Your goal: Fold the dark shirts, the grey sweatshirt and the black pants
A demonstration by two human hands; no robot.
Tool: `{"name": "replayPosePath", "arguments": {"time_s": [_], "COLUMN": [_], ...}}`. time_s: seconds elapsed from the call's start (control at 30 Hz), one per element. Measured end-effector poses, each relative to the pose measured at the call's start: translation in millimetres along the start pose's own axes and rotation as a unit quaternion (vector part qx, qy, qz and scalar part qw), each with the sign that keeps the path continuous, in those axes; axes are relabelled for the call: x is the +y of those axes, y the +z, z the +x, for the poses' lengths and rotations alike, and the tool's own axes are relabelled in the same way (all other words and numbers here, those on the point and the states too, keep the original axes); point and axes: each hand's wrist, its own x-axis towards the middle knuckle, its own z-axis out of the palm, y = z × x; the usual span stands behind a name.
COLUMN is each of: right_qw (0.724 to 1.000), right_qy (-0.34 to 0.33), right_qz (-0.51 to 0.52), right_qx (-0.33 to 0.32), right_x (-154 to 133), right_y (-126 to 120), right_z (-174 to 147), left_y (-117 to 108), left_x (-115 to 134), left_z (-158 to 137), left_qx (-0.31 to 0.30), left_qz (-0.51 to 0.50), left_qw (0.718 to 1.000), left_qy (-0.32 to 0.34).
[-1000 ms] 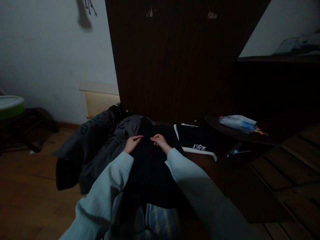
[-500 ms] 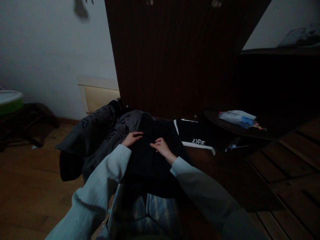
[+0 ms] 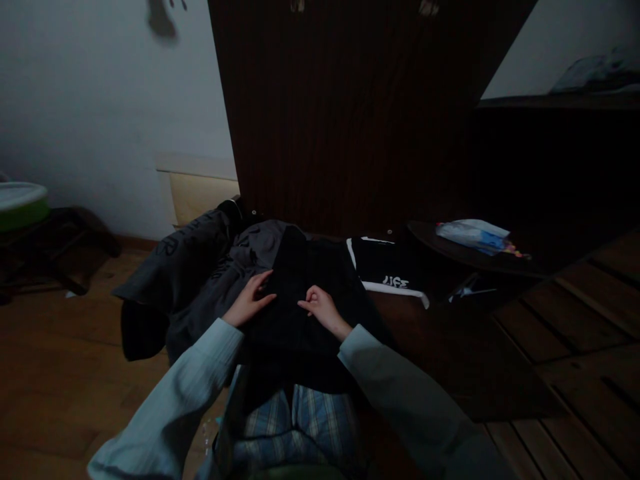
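A black garment [image 3: 327,267] lies spread in front of me and over the edge toward my lap; its exact kind is too dark to make out. My left hand [image 3: 249,299] rests at its left side, fingers and thumb apart, holding nothing. Near the middle of the cloth, my right hand [image 3: 320,307] has thumb and fingers pinched together on the black fabric. Any fold between those fingertips is hard to see in the dim light. Left of the garment lies a grey garment [image 3: 260,241] with dark lettering.
To the right is a black folded item with white edging and lettering [image 3: 383,263]. Beyond it, a plastic packet [image 3: 473,235] sits on a dark rounded shelf [image 3: 425,239]. A dark wooden panel [image 3: 345,120] rises behind. A green tub [image 3: 23,208] stands at far left.
My left hand has drawn back toward me and to the left, its fingers spreading apart. My right hand has shifted slightly toward me, with its fingertips closer together.
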Motion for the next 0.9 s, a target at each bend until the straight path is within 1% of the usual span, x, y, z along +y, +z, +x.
{"name": "replayPosePath", "arguments": {"time_s": [0.07, 0.13, 0.23, 0.3, 0.47, 0.67, 0.9], "right_qw": [1.000, 1.000, 1.000, 1.000, 1.000, 1.000, 1.000], "right_qy": [0.000, -0.001, 0.003, 0.006, 0.012, -0.001, -0.006], "right_qz": [0.002, 0.005, 0.016, 0.020, 0.020, 0.022, 0.026], "right_qx": [0.002, 0.002, -0.001, -0.001, -0.004, -0.002, -0.003], "right_x": [-0.6, -1.0, -1.3, -1.2, -0.5, -1.0, -1.0], "right_y": [0.5, 0.7, 0.4, 0.2, 0.5, 0.8, 1.9], "right_z": [-0.3, -0.4, 0.3, 1.1, 1.9, 0.0, -1.4], "left_y": [0.3, -1.1, -5.2, -7.3, -7.7, -5.1, -7.8], "left_x": [-0.3, 0.9, 4.6, 6.5, 6.5, 9.1, 11.1], "left_z": [-15.5, -27.4, -36.3, -37.6, -36.7, -37.3, -34.5], "left_qx": [0.009, -0.010, -0.056, -0.070, -0.057, -0.042, -0.073], "left_qz": [-0.002, -0.004, -0.010, -0.022, -0.050, -0.006, 0.017], "left_qw": [0.999, 0.998, 0.997, 0.996, 0.995, 0.998, 0.996], "left_qy": [-0.034, -0.064, -0.057, -0.044, -0.060, -0.049, -0.049]}}
